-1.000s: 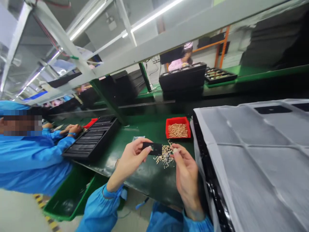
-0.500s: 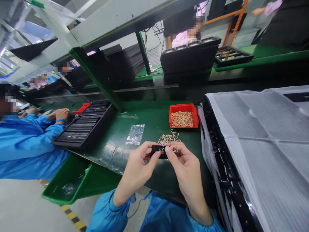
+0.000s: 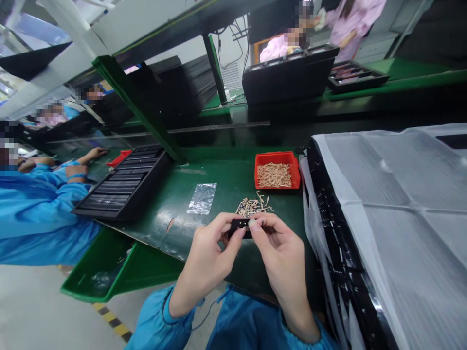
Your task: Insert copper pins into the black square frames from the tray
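Observation:
Between my two hands is a small black rectangular part [image 3: 239, 224] with a few tiny shiny spots on its face. My left hand [image 3: 211, 250] pinches its left end between thumb and fingers. My right hand [image 3: 279, 248] closes round the right end, its thumb pressed on the face; whether those fingers also hold a smaller piece is hidden. Just beyond my fingertips lies a loose pile of small tan strip-like pieces [image 3: 248, 206]. Behind the pile stands a red bin [image 3: 296, 180] filled with more of these tan pieces [image 3: 274, 175].
A clear plastic bag [image 3: 202, 198] lies on the green table [image 3: 178, 194]. Left are a black slotted tray [image 3: 122, 182], a green bin [image 3: 85, 282] below the edge and a co-worker's blue sleeve [image 3: 32, 209]. White sheeting [image 3: 394, 194] covers stacked black trays [image 3: 350, 262] at right.
The black part has turned slightly in my fingers, both hands staying on it. The co-worker at left now reaches an arm forward. A person in pink has come into view at the back right.

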{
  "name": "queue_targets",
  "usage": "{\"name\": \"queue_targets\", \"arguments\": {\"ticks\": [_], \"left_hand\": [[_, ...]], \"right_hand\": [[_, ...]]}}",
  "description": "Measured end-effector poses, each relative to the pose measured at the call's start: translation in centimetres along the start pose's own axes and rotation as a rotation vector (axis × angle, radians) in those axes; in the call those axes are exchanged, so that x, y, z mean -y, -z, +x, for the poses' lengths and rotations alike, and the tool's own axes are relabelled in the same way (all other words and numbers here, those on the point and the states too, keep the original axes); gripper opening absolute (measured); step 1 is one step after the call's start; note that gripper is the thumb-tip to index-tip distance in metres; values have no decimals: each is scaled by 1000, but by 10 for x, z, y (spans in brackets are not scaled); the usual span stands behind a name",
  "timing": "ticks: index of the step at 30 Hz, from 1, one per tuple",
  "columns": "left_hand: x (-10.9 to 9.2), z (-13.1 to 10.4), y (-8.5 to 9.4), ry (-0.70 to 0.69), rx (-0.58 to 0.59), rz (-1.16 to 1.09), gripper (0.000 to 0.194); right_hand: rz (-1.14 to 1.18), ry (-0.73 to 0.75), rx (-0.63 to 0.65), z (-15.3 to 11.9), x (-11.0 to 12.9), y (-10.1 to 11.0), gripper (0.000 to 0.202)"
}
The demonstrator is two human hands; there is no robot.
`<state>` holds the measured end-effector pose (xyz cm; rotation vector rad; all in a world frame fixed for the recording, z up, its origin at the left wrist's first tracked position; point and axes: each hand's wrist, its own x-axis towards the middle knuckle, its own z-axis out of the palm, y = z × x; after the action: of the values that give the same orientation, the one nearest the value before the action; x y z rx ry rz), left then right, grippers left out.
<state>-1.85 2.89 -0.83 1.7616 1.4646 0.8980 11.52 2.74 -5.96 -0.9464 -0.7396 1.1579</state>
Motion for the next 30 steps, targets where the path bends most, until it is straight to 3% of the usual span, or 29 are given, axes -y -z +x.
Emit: {"name": "queue_targets", "arguments": {"ticks": [15, 24, 30], "left_hand": [[-12, -5, 1, -124, -54, 72, 13], [-16, -7, -8, -251, -236, 34, 16], [-13, -9, -8, -270, -283, 40, 17]], "right_hand": [[0, 60, -19, -5, 6, 0, 16], [-58, 179, 24, -17, 7, -1, 8], [-90, 219, 45, -23, 8, -1, 8]]}}
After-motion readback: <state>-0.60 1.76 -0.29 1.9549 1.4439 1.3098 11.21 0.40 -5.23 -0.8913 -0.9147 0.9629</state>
